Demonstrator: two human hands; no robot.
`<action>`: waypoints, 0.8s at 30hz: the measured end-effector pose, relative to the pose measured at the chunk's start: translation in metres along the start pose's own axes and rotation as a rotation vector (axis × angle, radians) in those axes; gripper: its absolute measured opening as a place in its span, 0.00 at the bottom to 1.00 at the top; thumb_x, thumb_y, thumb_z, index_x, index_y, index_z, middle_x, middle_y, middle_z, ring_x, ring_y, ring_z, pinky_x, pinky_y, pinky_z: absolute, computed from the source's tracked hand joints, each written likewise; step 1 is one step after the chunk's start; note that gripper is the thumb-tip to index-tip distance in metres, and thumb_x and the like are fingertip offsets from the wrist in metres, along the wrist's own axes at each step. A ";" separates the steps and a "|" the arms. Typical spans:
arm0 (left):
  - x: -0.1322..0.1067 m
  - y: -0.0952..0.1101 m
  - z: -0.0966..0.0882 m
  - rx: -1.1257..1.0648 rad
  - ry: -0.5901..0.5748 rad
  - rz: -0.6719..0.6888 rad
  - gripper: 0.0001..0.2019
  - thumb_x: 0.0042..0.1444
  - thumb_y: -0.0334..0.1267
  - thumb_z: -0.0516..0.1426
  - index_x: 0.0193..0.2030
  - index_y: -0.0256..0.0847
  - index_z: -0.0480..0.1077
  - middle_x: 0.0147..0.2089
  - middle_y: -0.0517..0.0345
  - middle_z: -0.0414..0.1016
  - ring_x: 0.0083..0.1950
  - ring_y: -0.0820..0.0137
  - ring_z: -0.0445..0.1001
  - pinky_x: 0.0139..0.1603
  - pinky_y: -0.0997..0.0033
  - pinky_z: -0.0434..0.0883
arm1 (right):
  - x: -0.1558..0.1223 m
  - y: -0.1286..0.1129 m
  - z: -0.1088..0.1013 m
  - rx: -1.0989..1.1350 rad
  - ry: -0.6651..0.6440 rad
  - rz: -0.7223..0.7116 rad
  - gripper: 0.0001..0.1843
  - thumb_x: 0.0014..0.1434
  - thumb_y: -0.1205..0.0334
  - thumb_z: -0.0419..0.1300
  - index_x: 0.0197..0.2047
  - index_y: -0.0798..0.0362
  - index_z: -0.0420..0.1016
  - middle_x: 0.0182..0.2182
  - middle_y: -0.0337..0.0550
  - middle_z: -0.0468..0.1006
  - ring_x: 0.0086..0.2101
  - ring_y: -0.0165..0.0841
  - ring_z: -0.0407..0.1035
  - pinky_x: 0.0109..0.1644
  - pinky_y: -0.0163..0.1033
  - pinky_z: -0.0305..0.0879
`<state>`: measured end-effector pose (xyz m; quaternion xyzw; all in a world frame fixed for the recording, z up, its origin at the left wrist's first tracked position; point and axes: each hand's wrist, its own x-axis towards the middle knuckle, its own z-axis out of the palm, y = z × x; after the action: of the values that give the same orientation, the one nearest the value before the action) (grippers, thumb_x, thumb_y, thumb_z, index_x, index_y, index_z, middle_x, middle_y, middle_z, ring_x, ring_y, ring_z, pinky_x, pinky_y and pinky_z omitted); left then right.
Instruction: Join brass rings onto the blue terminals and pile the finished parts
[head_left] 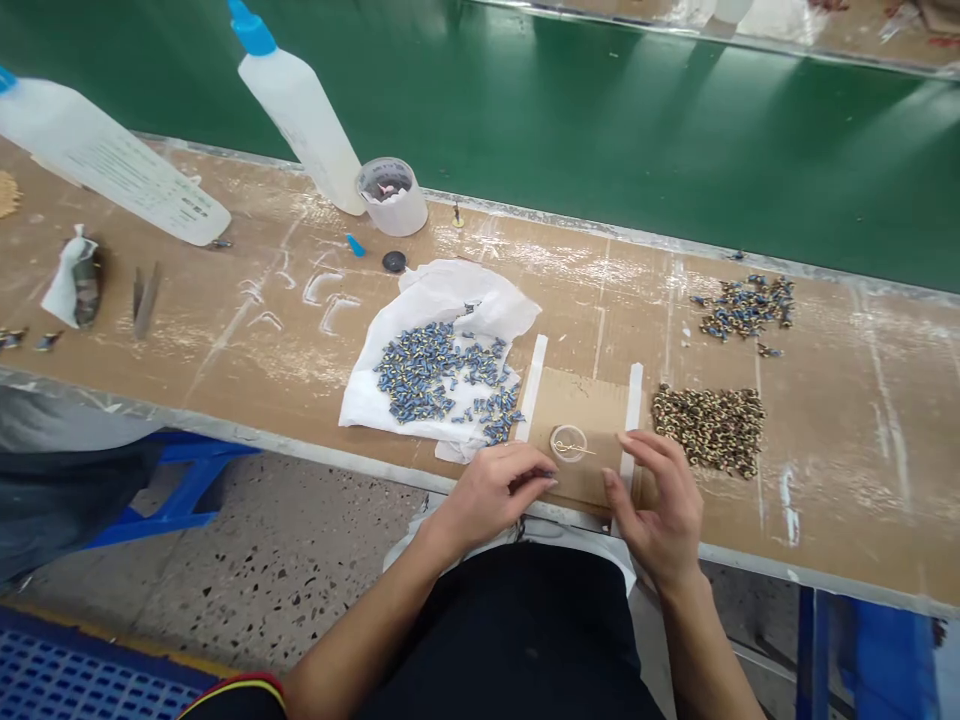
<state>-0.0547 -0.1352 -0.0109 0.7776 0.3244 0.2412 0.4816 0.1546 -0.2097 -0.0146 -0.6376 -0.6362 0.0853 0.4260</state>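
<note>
My left hand (501, 490) rests at the near edge of a small cardboard pad (581, 405) taped to the bench. Its fingers are curled, with the thumb and fingertips pinched together on something too small to make out. My right hand (660, 505) lies at the pad's right corner, fingers loosely bent and slightly apart, nothing visible in it. Between the hands a small clear round lid (568, 443) sits on the pad with a thin gold pin across it. A pile of blue beads (442, 378) lies on white paper to the left, and a heap of brown beads (709, 428) lies to the right.
Two white glue bottles (300, 105) with blue caps and a clear cup (391, 195) stand at the back left. Another scatter of blue beads (744, 305) lies at the right. A green conveyor belt (600, 120) runs behind the bench. A blue stool (184, 480) stands below left.
</note>
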 end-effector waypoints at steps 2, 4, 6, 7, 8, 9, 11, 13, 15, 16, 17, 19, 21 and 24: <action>0.000 -0.001 0.000 -0.003 0.003 0.000 0.05 0.62 0.33 0.56 0.40 0.37 0.74 0.36 0.55 0.77 0.36 0.72 0.73 0.36 0.76 0.67 | -0.004 0.012 -0.015 -0.100 0.043 0.077 0.17 0.59 0.66 0.61 0.52 0.49 0.73 0.44 0.49 0.75 0.42 0.41 0.72 0.44 0.48 0.71; 0.000 -0.001 0.000 0.003 0.002 -0.007 0.04 0.62 0.33 0.57 0.40 0.37 0.74 0.34 0.56 0.76 0.34 0.73 0.72 0.35 0.76 0.66 | -0.007 0.024 -0.029 -0.193 0.046 0.145 0.12 0.61 0.65 0.60 0.49 0.50 0.75 0.41 0.48 0.76 0.37 0.38 0.72 0.40 0.44 0.70; 0.000 -0.001 0.000 0.009 -0.004 -0.017 0.04 0.61 0.33 0.57 0.39 0.37 0.73 0.34 0.56 0.75 0.33 0.73 0.71 0.35 0.76 0.66 | -0.008 0.032 -0.038 -0.255 0.000 0.170 0.11 0.63 0.63 0.59 0.49 0.50 0.76 0.40 0.46 0.76 0.36 0.36 0.71 0.39 0.43 0.68; 0.000 -0.001 0.000 0.010 -0.006 -0.021 0.04 0.61 0.33 0.57 0.39 0.37 0.73 0.34 0.56 0.75 0.33 0.73 0.70 0.34 0.76 0.65 | -0.007 0.035 -0.040 -0.276 -0.031 0.168 0.12 0.63 0.63 0.58 0.50 0.49 0.76 0.39 0.45 0.76 0.35 0.36 0.71 0.39 0.42 0.68; 0.001 -0.001 -0.001 0.011 -0.007 -0.024 0.04 0.61 0.32 0.57 0.39 0.37 0.73 0.34 0.56 0.75 0.33 0.73 0.70 0.34 0.76 0.65 | -0.006 0.037 -0.041 -0.295 -0.060 0.161 0.13 0.64 0.62 0.58 0.51 0.49 0.76 0.39 0.45 0.75 0.35 0.36 0.71 0.39 0.42 0.67; 0.001 -0.001 -0.001 0.011 -0.009 -0.025 0.04 0.61 0.32 0.57 0.39 0.37 0.73 0.34 0.56 0.75 0.33 0.74 0.70 0.34 0.76 0.65 | -0.004 0.038 -0.041 -0.316 -0.091 0.146 0.14 0.65 0.62 0.57 0.53 0.49 0.75 0.39 0.45 0.75 0.36 0.36 0.70 0.39 0.42 0.67; 0.001 -0.001 -0.002 0.010 -0.009 -0.025 0.04 0.61 0.32 0.57 0.39 0.37 0.74 0.34 0.56 0.75 0.33 0.74 0.70 0.34 0.76 0.65 | 0.002 0.040 -0.038 -0.365 -0.146 0.094 0.16 0.65 0.62 0.56 0.55 0.48 0.74 0.38 0.46 0.73 0.37 0.38 0.69 0.41 0.43 0.66; 0.001 0.000 -0.001 0.004 0.003 -0.014 0.04 0.60 0.31 0.58 0.39 0.37 0.74 0.34 0.56 0.76 0.32 0.74 0.70 0.33 0.76 0.65 | 0.007 0.042 -0.035 -0.416 -0.186 0.022 0.15 0.66 0.62 0.55 0.53 0.49 0.76 0.37 0.46 0.71 0.38 0.39 0.67 0.42 0.44 0.65; -0.001 0.000 0.001 -0.009 0.036 0.007 0.04 0.60 0.31 0.58 0.39 0.36 0.74 0.34 0.56 0.76 0.32 0.74 0.70 0.33 0.76 0.66 | 0.011 0.044 -0.034 -0.455 -0.207 -0.025 0.13 0.66 0.62 0.55 0.49 0.49 0.79 0.36 0.47 0.70 0.38 0.39 0.65 0.41 0.44 0.65; -0.002 0.001 0.002 -0.018 0.063 0.022 0.04 0.60 0.31 0.58 0.40 0.36 0.75 0.34 0.55 0.76 0.32 0.74 0.71 0.33 0.76 0.66 | 0.013 0.045 -0.035 -0.464 -0.209 -0.035 0.12 0.65 0.62 0.56 0.46 0.49 0.79 0.36 0.47 0.70 0.37 0.39 0.65 0.40 0.44 0.65; -0.003 0.003 0.002 -0.028 0.101 0.040 0.04 0.60 0.31 0.58 0.40 0.37 0.75 0.34 0.55 0.77 0.32 0.74 0.71 0.33 0.75 0.67 | 0.014 0.045 -0.036 -0.459 -0.208 -0.038 0.10 0.65 0.61 0.56 0.44 0.49 0.80 0.37 0.47 0.71 0.37 0.39 0.65 0.40 0.44 0.65; -0.005 0.007 -0.002 -0.042 0.200 0.080 0.06 0.60 0.30 0.58 0.42 0.37 0.76 0.35 0.54 0.78 0.34 0.73 0.73 0.35 0.74 0.69 | 0.017 0.044 -0.039 -0.396 -0.204 -0.018 0.09 0.64 0.61 0.57 0.41 0.49 0.79 0.37 0.46 0.72 0.38 0.39 0.66 0.42 0.44 0.65; -0.004 0.013 -0.011 -0.033 0.305 0.131 0.08 0.60 0.29 0.59 0.45 0.38 0.76 0.36 0.54 0.79 0.36 0.72 0.75 0.38 0.73 0.71 | 0.022 0.038 -0.045 -0.277 -0.203 0.053 0.07 0.64 0.61 0.58 0.40 0.49 0.78 0.38 0.45 0.74 0.38 0.37 0.69 0.41 0.43 0.66; 0.012 0.024 -0.035 0.043 0.404 0.217 0.10 0.58 0.27 0.60 0.46 0.39 0.76 0.37 0.54 0.79 0.38 0.71 0.75 0.39 0.71 0.71 | 0.040 0.026 -0.053 -0.117 -0.166 0.193 0.06 0.63 0.60 0.60 0.41 0.49 0.77 0.35 0.42 0.77 0.33 0.34 0.71 0.37 0.40 0.67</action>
<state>-0.0644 -0.1134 0.0264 0.7540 0.3340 0.4352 0.3613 0.2157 -0.1927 0.0190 -0.7104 -0.6088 0.1412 0.3236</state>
